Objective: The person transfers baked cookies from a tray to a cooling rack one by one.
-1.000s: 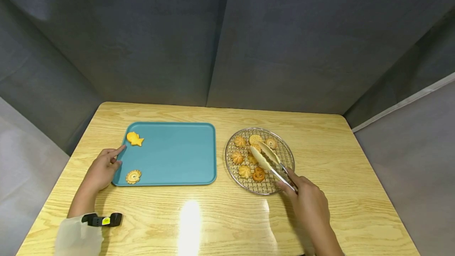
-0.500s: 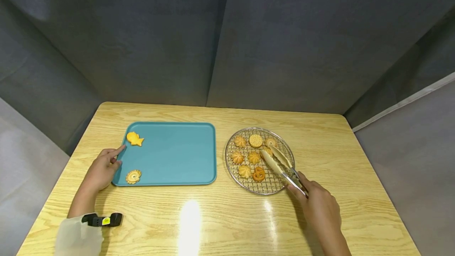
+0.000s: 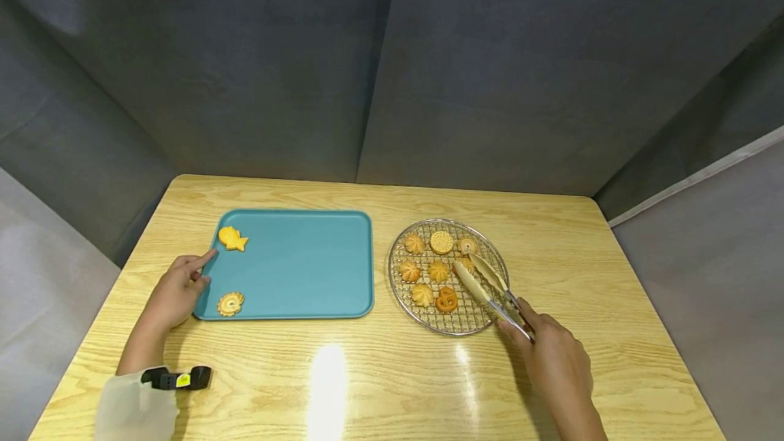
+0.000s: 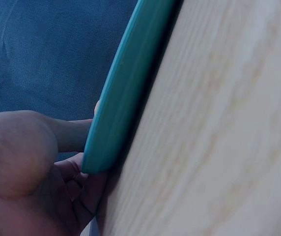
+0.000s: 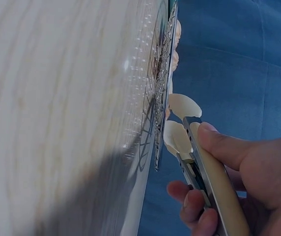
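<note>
My left hand grips the left edge of a teal tray; the left wrist view shows thumb and fingers on either side of its rim. A fish-shaped cookie and a frilly round cookie lie at the tray's left end. With my right hand I hold tongs, their pale tips spread apart around a swirled cookie on a round wire rack. That cookie is partly hidden by the tongs. The upper tip is close to a ring-shaped cookie.
Elsewhere on the rack are a pretzel-shaped cookie, a dotted round cookie and several swirled cookies. Tray and rack stand side by side on a wooden table. Grey curtains hang behind and at the sides.
My right hand has moved the tongs to the right, from the cookies in the middle of the rack to the swirled one at the right. The left hand and tray have stayed still.
</note>
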Action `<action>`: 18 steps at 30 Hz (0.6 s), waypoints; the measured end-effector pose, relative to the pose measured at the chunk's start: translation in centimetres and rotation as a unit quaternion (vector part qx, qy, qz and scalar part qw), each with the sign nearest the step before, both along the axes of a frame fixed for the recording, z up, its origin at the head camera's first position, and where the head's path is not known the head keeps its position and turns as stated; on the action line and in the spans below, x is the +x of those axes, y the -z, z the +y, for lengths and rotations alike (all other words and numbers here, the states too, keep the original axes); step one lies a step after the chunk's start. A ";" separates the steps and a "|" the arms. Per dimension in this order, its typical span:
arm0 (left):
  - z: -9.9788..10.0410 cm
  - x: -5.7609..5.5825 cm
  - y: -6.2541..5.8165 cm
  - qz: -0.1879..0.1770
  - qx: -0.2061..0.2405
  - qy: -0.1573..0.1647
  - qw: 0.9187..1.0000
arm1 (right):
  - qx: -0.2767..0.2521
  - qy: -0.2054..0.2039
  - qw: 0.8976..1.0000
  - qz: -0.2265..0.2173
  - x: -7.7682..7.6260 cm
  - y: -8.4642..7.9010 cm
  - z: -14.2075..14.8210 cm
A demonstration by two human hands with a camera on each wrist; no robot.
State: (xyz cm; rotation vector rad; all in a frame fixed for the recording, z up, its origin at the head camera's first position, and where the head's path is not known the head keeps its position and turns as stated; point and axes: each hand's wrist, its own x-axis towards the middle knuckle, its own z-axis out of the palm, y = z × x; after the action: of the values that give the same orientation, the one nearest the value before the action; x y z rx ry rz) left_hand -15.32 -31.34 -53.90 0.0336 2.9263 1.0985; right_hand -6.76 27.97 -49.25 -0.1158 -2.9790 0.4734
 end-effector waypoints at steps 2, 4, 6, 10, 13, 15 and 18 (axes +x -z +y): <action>0.0 0.0 0.0 0.000 0.000 0.000 1.000 | -0.001 0.001 1.000 0.001 0.0 -0.1 0.0; 0.0 0.0 0.0 0.000 -0.002 -0.001 1.000 | -0.001 0.004 1.000 -0.003 0.0 -0.2 0.0; 0.0 0.0 0.0 0.001 -0.003 -0.001 1.000 | -0.003 0.005 1.000 -0.005 0.0 -0.3 -0.1; 0.0 0.0 0.0 0.003 -0.005 -0.001 1.000 | -0.005 0.003 1.000 -0.010 -0.1 -0.5 -0.4; -0.1 0.0 0.0 0.003 -0.003 0.000 1.000 | -0.009 -0.005 1.000 -0.012 -0.3 -0.6 -0.8; -0.1 0.0 0.0 0.002 -0.002 0.001 1.000 | -0.010 -0.011 1.000 -0.014 -0.4 -0.6 -1.2; -0.1 0.0 0.0 0.001 0.000 0.001 1.000 | -0.011 -0.022 1.000 -0.011 -0.7 -0.6 -1.8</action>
State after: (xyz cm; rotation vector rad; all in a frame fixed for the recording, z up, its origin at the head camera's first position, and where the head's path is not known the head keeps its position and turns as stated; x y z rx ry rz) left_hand -15.35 -31.39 -53.91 0.0382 2.9271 1.1001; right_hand -7.47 26.18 -48.68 -0.0592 -3.0031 0.5127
